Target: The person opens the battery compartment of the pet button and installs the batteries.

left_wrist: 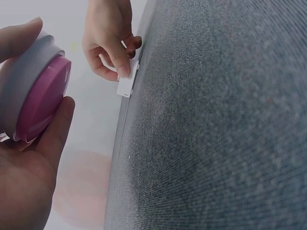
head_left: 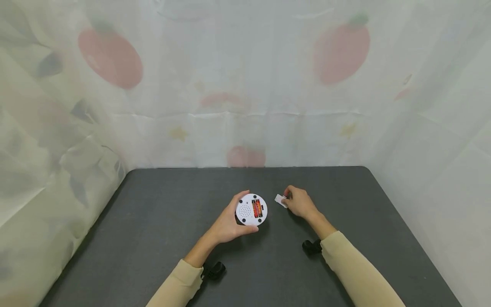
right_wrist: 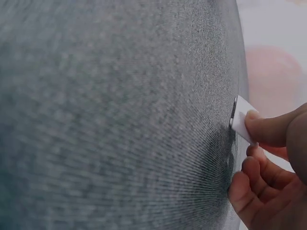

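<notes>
My left hand (head_left: 227,225) grips a round white device (head_left: 245,211) by its edge, thumb on the near side and fingers on the far side. Its underside faces up, with speaker holes, several dark feet and an uncovered battery compartment holding batteries (head_left: 257,209). In the left wrist view the device's other face is a pink disc (left_wrist: 45,103). To the right of it, my right hand (head_left: 301,204) pinches a small white battery cover (head_left: 281,200) between thumb and fingers, close over the table. The right wrist view shows the cover (right_wrist: 243,117) tilted under the thumb.
A dark grey table (head_left: 161,213) with rounded far corners spreads under both hands. Behind it hangs a pale curtain (head_left: 284,140) with fruit prints, and more sheeting stands along both sides. Black wrist cameras (head_left: 216,270) are strapped at both cuffs.
</notes>
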`<move>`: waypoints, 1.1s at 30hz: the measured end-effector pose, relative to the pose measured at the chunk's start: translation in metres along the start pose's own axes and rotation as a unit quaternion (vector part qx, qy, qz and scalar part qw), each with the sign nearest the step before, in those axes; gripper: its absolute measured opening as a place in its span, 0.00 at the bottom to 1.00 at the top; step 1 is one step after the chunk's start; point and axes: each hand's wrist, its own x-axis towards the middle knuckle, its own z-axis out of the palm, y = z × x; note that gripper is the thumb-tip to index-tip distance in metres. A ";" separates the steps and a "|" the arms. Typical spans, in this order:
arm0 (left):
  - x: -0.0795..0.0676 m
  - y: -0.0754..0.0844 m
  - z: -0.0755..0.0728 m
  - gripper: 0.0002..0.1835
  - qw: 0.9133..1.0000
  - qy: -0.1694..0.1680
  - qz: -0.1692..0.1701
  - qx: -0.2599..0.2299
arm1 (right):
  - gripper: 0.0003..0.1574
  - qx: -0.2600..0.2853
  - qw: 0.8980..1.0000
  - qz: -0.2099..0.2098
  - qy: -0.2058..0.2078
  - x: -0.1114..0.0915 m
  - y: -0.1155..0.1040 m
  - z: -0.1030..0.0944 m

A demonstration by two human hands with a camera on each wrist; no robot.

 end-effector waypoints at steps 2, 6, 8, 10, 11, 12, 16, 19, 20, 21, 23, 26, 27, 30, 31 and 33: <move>0.001 -0.003 0.000 0.57 1.000 -0.001 0.002 0.000 | 0.11 0.017 1.000 -0.005 0.002 -0.002 0.000 0.000; 0.002 -0.004 0.001 0.58 1.000 0.000 0.000 -0.004 | 0.10 0.045 0.999 -0.012 0.011 -0.005 0.001 0.001; 0.002 -0.004 0.001 0.58 1.000 0.001 -0.001 -0.006 | 0.10 0.060 0.998 -0.016 0.014 -0.007 0.002 0.001; 0.002 -0.004 0.002 0.59 1.000 0.002 -0.003 -0.003 | 0.10 0.077 0.997 -0.019 0.016 -0.010 0.001 0.000; 0.002 -0.003 0.002 0.59 1.000 0.002 -0.005 -0.002 | 0.10 0.087 0.996 -0.019 0.016 -0.011 0.001 0.000; 0.002 -0.002 0.002 0.59 1.000 0.002 -0.007 -0.001 | 0.10 0.101 0.995 -0.019 0.014 -0.013 0.000 0.000; -0.001 0.011 0.001 0.58 1.000 -0.002 -0.014 0.002 | 0.11 0.153 0.988 -0.018 0.018 -0.018 -0.004 0.000; -0.004 0.027 -0.003 0.56 1.000 -0.006 -0.012 0.000 | 0.12 0.186 0.982 -0.024 0.027 -0.023 -0.008 0.000; -0.005 0.032 -0.004 0.55 1.000 -0.007 -0.009 -0.002 | 0.12 0.195 0.980 -0.026 0.030 -0.025 -0.009 0.001; -0.006 0.036 -0.005 0.55 1.000 -0.007 -0.006 -0.003 | 0.12 0.207 0.977 -0.028 0.032 -0.027 -0.011 0.000; -0.007 0.040 -0.006 0.54 1.000 -0.006 -0.002 -0.003 | 0.12 0.228 0.973 -0.032 0.035 -0.030 -0.013 0.000; -0.008 0.041 -0.006 0.54 1.000 -0.003 0.005 -0.004 | 0.13 0.261 0.964 -0.037 0.034 -0.036 -0.019 -0.001; -0.008 0.041 -0.007 0.54 1.000 -0.003 0.005 -0.003 | 0.13 0.272 0.961 -0.038 0.035 -0.038 -0.021 -0.002; -0.008 0.040 -0.007 0.54 1.000 -0.005 0.004 -0.001 | 0.13 0.303 0.951 -0.040 0.040 -0.044 -0.028 -0.004; -0.007 0.041 -0.007 0.54 1.000 -0.007 0.003 -0.002 | 0.13 0.313 0.948 -0.040 0.043 -0.045 -0.031 -0.004; -0.007 0.041 -0.007 0.54 1.000 -0.010 0.000 -0.002 | 0.14 0.334 0.940 -0.040 0.050 -0.048 -0.036 -0.005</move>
